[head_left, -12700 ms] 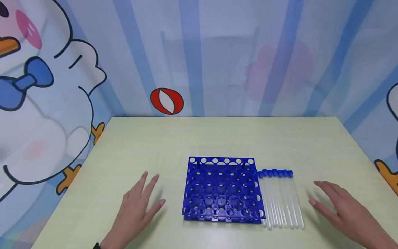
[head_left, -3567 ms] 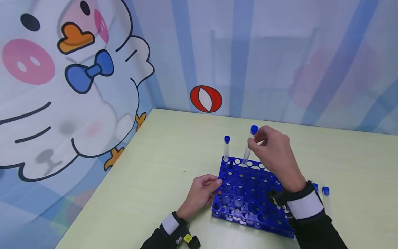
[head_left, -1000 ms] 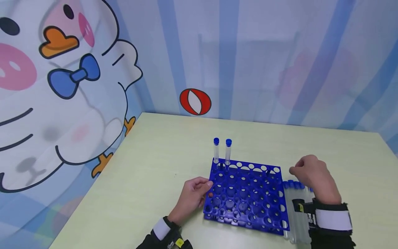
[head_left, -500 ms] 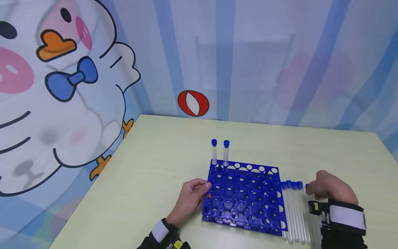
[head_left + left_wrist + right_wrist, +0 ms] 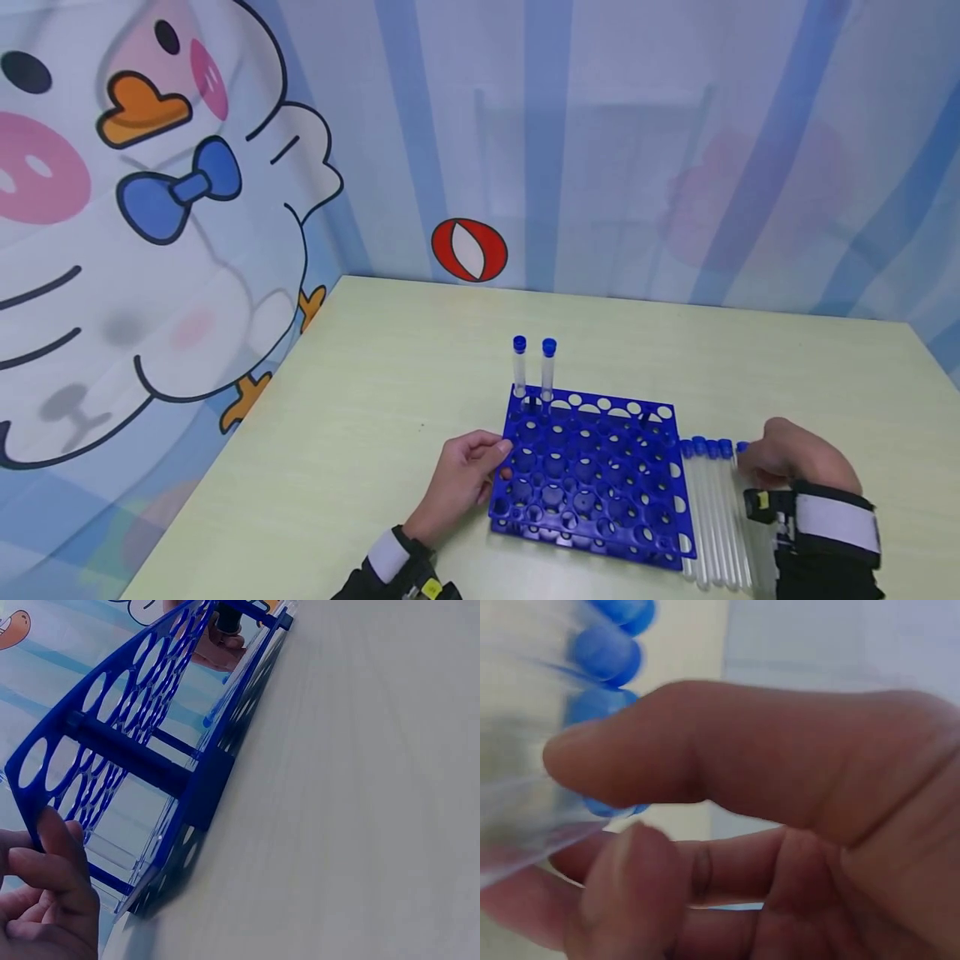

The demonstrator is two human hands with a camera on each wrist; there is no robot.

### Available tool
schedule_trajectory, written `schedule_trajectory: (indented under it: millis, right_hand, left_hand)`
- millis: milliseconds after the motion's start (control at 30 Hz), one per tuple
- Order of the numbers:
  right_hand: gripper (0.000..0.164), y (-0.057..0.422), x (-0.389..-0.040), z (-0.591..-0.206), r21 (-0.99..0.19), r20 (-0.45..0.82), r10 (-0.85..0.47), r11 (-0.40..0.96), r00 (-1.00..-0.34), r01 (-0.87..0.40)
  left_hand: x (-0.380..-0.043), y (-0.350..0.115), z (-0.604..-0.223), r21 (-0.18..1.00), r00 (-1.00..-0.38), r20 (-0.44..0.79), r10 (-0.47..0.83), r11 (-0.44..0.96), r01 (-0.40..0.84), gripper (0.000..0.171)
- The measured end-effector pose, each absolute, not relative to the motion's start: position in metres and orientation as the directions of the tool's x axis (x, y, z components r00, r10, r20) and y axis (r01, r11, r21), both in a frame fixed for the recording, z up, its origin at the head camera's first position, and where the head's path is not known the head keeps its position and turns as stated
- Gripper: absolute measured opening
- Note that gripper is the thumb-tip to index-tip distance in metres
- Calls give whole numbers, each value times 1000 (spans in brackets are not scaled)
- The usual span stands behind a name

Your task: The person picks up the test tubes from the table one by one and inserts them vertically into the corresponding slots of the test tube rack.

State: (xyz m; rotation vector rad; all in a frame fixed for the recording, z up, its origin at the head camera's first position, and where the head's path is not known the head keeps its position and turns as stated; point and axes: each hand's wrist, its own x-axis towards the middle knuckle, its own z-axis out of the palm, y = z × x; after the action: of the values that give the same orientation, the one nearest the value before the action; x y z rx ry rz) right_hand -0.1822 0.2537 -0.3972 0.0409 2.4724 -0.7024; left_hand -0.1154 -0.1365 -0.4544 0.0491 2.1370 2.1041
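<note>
A blue test tube rack (image 5: 592, 483) stands on the table. My left hand (image 5: 467, 475) grips its left edge, thumb on top; in the left wrist view, curled fingers (image 5: 60, 862) hold the rack's corner. Two blue-capped test tubes (image 5: 548, 367) stand upright in its back row at the left. To the right lie several loose capped test tubes (image 5: 712, 517) side by side. My right hand (image 5: 798, 458) pinches the rightmost tube just below its blue cap (image 5: 742, 447). Close up in the right wrist view, thumb and fingers (image 5: 630, 765) surround that tube; its body is partly hidden and blurred.
The pale wooden table (image 5: 390, 350) reaches back to a curtain-like backdrop (image 5: 622, 167) with stripes and cartoon figures. Wrist straps with small cameras (image 5: 765, 504) sit on both forearms, the right one above the loose tubes.
Earlier both hands lay apart from the rack, which held no tubes. The right hand then put tubes in the back row, moved right and down to the loose tubes, and took hold of one.
</note>
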Motion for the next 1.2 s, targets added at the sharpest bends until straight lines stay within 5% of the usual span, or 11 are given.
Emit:
schedule_trajectory:
  millis: [567, 1200]
  right_hand:
    - [30, 249, -171, -344, -445, -364, -73, 889, -928, 105]
    - [35, 218, -143, -318, -504, -15, 126, 856, -992, 117]
  left_hand:
    - [-116, -136, -455, 997, -988, -80, 128, 20, -79, 32]
    - [-115, -137, -456, 997, -989, -71, 129, 19, -69, 32]
